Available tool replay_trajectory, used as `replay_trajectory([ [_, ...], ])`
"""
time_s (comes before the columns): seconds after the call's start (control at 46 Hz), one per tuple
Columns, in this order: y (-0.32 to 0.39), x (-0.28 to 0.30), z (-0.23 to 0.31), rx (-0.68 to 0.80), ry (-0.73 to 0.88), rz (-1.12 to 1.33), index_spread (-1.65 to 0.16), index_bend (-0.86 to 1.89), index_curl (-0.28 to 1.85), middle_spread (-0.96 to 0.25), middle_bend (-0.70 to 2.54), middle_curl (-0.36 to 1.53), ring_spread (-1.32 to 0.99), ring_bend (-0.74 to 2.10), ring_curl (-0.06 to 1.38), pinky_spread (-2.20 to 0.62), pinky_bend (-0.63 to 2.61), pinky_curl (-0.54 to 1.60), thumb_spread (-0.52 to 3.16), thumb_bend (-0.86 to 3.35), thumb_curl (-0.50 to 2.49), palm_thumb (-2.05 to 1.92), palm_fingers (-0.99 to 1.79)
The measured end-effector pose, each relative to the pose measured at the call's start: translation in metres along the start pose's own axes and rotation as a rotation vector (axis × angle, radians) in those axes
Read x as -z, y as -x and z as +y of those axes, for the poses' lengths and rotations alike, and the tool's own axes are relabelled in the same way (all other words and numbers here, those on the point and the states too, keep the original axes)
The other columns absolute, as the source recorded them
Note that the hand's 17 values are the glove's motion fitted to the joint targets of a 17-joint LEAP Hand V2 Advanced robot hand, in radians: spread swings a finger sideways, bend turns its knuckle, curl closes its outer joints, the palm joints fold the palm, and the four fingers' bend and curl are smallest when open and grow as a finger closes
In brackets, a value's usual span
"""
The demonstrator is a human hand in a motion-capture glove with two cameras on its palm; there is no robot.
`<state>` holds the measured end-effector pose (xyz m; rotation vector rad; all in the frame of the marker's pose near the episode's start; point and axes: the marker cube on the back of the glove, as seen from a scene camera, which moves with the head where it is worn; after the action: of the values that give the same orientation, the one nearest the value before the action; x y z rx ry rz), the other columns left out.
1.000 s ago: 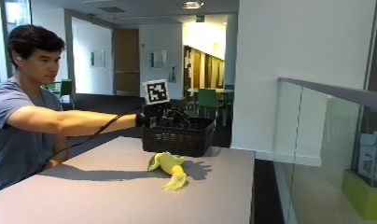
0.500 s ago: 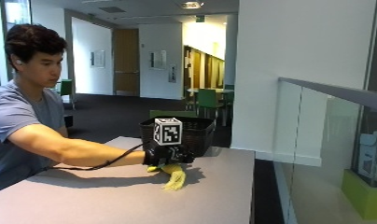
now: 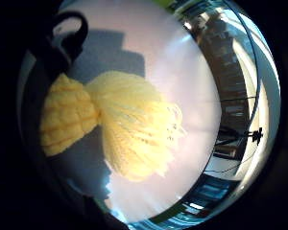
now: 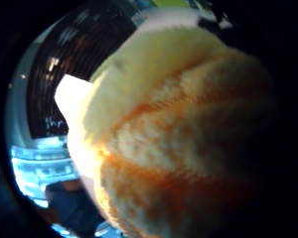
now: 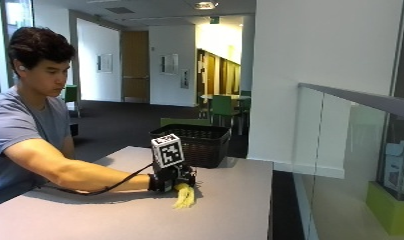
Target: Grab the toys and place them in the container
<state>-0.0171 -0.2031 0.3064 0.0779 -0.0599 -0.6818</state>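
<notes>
Right now the gloved right hand [image 5: 170, 179] is down on the counter [image 5: 89, 220], well short of the black basket [image 5: 194, 142] that stands further back, toward the counter's far edge. Under it is a yellow soft toy [image 5: 185, 196]: its pale, fringed end sticks out below the hand and rests on the counter surface. In the little-finger palm view the toy [image 3: 110, 122] shows as a knitted, ribbed body joined to a fan of loose strands, lying on the counter with its shadow beside it. In the thumb-side view the toy's fuzzy body [image 4: 188, 134] fills most of the picture, so it sits very close against the palm, with the dark weave of the basket [image 4: 74, 74] behind it.

The fingers seem to be curled round the toy's upper part, though the glove hides exactly how they lie; I judge this a grasp being made or just made, with the toy not yet clear of the counter.

The step in hand is the pick-up. Next comes a lift high enough for the dangling fringe to clear the basket's rim, a reach back over the opening, and a release inside.
</notes>
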Motion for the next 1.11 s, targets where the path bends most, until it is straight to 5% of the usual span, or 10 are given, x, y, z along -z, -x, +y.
replay_trajectory([
  [0.152,0.004,0.006,0.004,-0.051,-0.247,0.085,-0.42,0.21,0.33,-0.36,0.37,0.48,-0.47,0.74,0.32,-0.33,0.84,0.29,0.71,-0.1,0.26,-0.11,1.05],
  [0.304,0.003,0.009,-0.001,-0.111,-0.271,0.178,-0.39,0.35,0.44,-0.37,0.71,0.62,-0.44,0.9,0.42,-0.39,0.81,0.34,0.8,-0.08,0.26,-0.08,1.43],
  [0.435,0.015,0.016,-0.004,-0.071,-0.172,0.094,-0.36,0.47,0.51,-0.36,0.89,0.69,-0.41,1.16,0.51,-0.42,0.81,0.36,0.88,-0.05,0.26,-0.05,1.48],
  [0.782,0.005,0.056,-0.019,-0.272,0.087,0.228,-0.29,0.69,0.64,-0.3,1.14,0.76,-0.34,1.35,0.58,-0.43,0.88,0.42,1.02,-0.03,0.28,-0.01,1.35],
  [1.108,0.018,0.159,-0.037,-0.417,0.119,0.019,-0.26,0.74,0.69,-0.26,1.22,0.74,-0.32,1.4,0.57,-0.43,0.92,0.45,1.03,-0.04,0.29,-0.02,1.3],
])
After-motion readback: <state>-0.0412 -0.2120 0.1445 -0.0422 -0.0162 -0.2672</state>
